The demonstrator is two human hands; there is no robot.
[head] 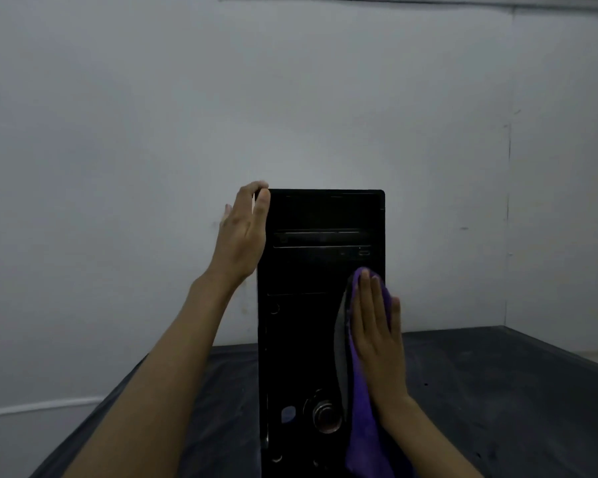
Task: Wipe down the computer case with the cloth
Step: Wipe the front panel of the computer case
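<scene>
At lower centre the right hand (377, 336) presses the purple cloth (363, 429) flat, fingers straight, on the front of the black computer case (304, 326), which stands upright on the dark table (497, 391); its bottom is cut off. Higher, the left hand (244, 236) rests open against its upper left edge, fingertips partly hidden.

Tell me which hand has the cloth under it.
The right hand presses the purple cloth flat on the computer case; the left hand steadies its top corner.
</scene>
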